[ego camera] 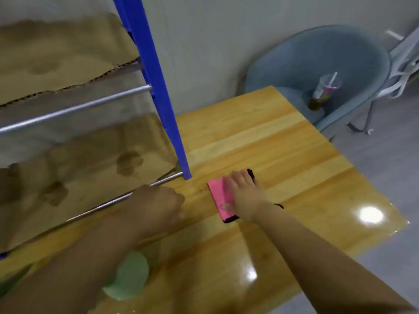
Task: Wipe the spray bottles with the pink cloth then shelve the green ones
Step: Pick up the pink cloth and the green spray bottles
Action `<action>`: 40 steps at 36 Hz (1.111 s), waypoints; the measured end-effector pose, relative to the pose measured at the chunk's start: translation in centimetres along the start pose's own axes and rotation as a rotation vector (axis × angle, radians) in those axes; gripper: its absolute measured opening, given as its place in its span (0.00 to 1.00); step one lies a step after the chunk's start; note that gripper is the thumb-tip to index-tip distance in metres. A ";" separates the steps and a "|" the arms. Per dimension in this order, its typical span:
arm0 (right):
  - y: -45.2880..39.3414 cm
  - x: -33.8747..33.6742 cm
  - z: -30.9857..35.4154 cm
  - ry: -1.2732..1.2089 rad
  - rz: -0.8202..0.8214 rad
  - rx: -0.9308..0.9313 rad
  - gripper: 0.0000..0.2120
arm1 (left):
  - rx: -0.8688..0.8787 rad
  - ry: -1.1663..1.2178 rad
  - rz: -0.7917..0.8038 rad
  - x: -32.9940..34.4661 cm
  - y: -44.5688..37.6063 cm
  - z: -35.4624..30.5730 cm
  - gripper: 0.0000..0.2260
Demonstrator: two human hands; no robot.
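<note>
Right hand (243,196) flat on pink cloth (218,196); left hand (158,206) fisted beside shelf rail.

Cloth lies folded on wooden bench (294,159), right grip wide, fingers straight, pressing it. Left grip curled, holding nothing visible. Pale green bottle (130,279), blurred, sits on the bench under left forearm. Blue-posted shelf (158,87) stands at left.
</note>
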State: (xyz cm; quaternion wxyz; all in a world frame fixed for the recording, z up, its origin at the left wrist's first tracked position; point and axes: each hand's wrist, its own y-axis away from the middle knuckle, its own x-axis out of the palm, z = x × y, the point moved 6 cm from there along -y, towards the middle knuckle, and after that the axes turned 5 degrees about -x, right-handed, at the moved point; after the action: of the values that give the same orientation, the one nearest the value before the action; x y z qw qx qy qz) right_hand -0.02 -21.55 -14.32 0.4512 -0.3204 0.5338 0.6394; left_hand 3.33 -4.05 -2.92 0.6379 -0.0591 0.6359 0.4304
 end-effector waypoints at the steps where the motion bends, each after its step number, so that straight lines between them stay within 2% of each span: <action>1: -0.3 0.5 0.1 0.040 0.012 -0.015 0.41 | -0.012 -0.017 0.018 0.1 -0.2 0.0 0.16; 6: -0.6 1.7 0.1 0.115 -0.034 -0.043 0.38 | 0.010 -0.042 -0.035 1.0 -0.6 0.0 0.16; 13: 1.6 2.4 0.8 0.173 -0.133 -0.006 0.22 | 0.035 -0.057 -0.091 1.7 0.1 0.5 0.16; 18: 3.2 2.3 0.7 0.228 -0.045 0.056 0.25 | 0.053 -0.030 -0.135 1.4 0.6 1.3 0.15; 24: 4.2 0.5 1.3 0.304 -0.021 0.098 0.18 | 0.077 -0.083 -0.258 0.7 1.6 1.5 0.15; 29: 5.2 -0.8 2.3 0.334 -0.152 0.091 0.19 | 0.085 -0.173 -0.361 -0.5 3.1 1.7 0.14; 33: 6.3 -1.6 3.9 0.278 -0.303 0.047 0.16 | 0.066 -0.215 -0.433 -0.8 5.1 1.5 0.14; 40: 9.7 -2.7 7.4 0.210 -0.463 -0.016 0.19 | -0.141 -0.183 -0.475 0.0 10.8 2.0 0.12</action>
State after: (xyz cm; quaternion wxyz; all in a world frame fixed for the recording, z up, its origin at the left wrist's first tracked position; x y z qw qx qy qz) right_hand -7.33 -15.19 -6.40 0.5251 -0.5021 0.4852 0.4866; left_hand -1.88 3.93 2.60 0.7701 -0.2120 0.5125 0.3152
